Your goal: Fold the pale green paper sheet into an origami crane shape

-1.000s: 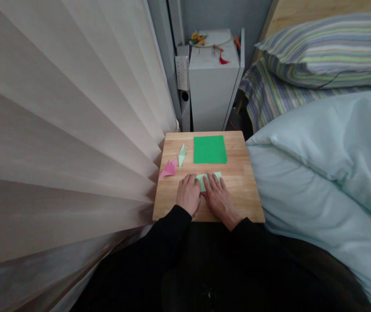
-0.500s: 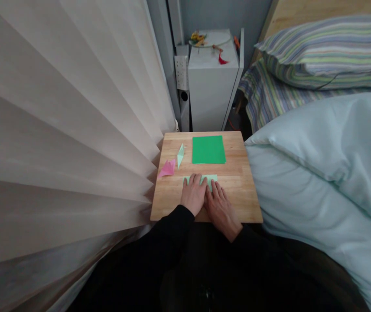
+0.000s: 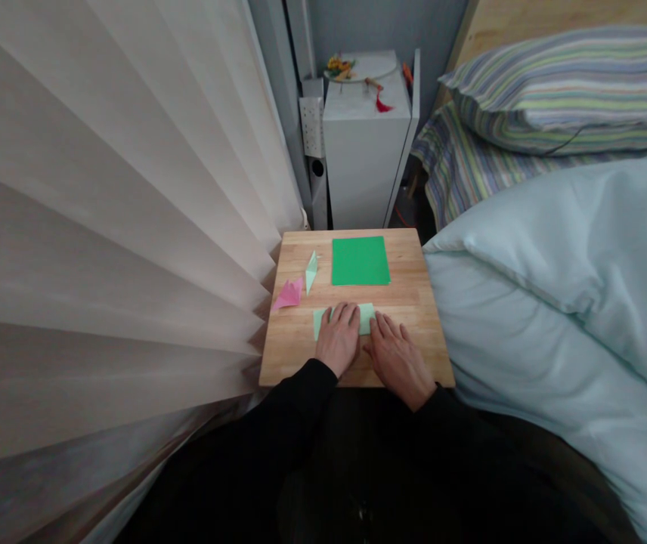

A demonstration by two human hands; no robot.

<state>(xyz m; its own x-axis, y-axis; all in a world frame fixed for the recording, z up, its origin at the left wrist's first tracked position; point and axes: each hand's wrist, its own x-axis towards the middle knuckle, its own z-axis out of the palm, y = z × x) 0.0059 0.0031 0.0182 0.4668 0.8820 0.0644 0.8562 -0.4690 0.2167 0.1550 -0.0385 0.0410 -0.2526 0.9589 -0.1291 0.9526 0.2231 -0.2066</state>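
Observation:
A pale green strip of folded paper (image 3: 365,318) lies near the front of a small wooden table (image 3: 295,363). Across its middle my left hand (image 3: 338,336) rests flat, fingers stretched forward and hiding part of the strip. My right hand (image 3: 398,355) lies palm down at the strip's right end, its fingertips at the lower right corner. Beyond the strip sits a square of bright green paper (image 3: 360,261). To the left are a pale green folded paper piece (image 3: 311,273) and a pink folded paper piece (image 3: 289,294).
A pleated curtain (image 3: 187,264) hangs close along the table's left edge. On the right is a bed with a pale blue quilt (image 3: 505,302) and a striped pillow (image 3: 573,91). Behind the table stands a white cabinet (image 3: 364,166) with small ornaments on top.
My right hand has slid right along the paper strip, away from my left hand, uncovering more of it. My left hand stays pressed on the strip. The view has shifted slightly.

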